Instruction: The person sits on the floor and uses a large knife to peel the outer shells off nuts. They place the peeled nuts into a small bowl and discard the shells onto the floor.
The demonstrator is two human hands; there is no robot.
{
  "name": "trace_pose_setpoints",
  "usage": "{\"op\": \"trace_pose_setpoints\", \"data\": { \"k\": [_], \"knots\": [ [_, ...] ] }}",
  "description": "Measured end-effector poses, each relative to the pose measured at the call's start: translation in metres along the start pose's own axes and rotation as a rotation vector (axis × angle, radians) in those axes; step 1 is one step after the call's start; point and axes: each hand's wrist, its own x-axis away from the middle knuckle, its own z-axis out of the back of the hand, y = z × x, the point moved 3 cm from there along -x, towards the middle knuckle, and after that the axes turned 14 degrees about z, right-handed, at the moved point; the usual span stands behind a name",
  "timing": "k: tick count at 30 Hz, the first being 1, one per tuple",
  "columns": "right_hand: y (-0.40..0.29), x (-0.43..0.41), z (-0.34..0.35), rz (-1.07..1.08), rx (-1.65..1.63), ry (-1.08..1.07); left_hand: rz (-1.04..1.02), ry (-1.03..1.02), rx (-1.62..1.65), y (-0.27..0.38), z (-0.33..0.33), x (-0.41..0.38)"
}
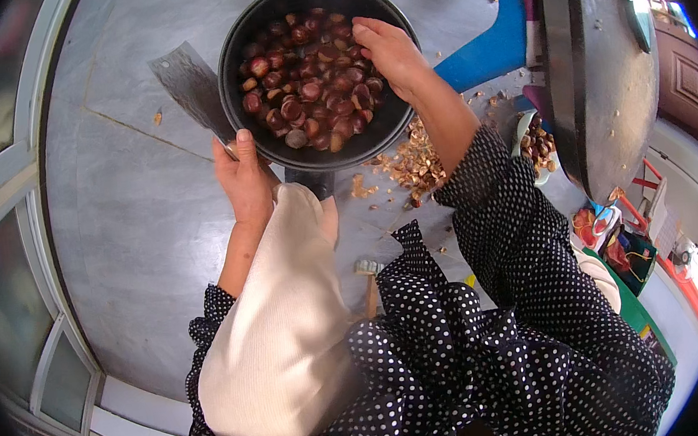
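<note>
A black round pot point(324, 160) stands in front of me, holding many glossy brown chestnuts point(311, 89). My left hand point(244, 181) is at the pot's lower left side and grips a cleaver point(188, 85). The dark, wide blade points up and left, beside the pot wall. Over the pot's right rim reaches my right hand point(393, 56), its fingertips inside above the chestnuts. Whether those fingers hold a chestnut or touch one is hidden from this angle.
Chestnut shell pieces point(416, 161) lie heaped on the grey floor point(137, 238) right of the pot. Beyond them is a pale bowl of chestnuts point(534, 143). A thick round slab point(605, 67) with crumbs stands at the right. A framed glass door point(7, 301) lines the left.
</note>
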Motion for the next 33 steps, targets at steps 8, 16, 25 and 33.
{"op": "trace_pose_setpoints", "data": {
  "k": [8, 16, 25, 33],
  "knots": [
    [-0.032, -0.023, -0.028, 0.301, 0.755, -0.112, 0.012, -0.015, -0.091, -0.002, 0.012, 0.0],
    [0.015, -0.063, -0.044, 0.015, 0.473, -0.038, -0.033, -0.065, -0.003, 0.004, 0.002, 0.0],
    [-0.037, -0.058, -0.099, 0.033, 0.546, -0.647, -0.08, -0.059, -0.085, 0.006, 0.002, -0.001],
    [-0.059, -0.028, -0.099, 0.213, 0.764, -0.992, -0.061, -0.087, -0.057, 0.013, -0.008, 0.003]
  ]
}}
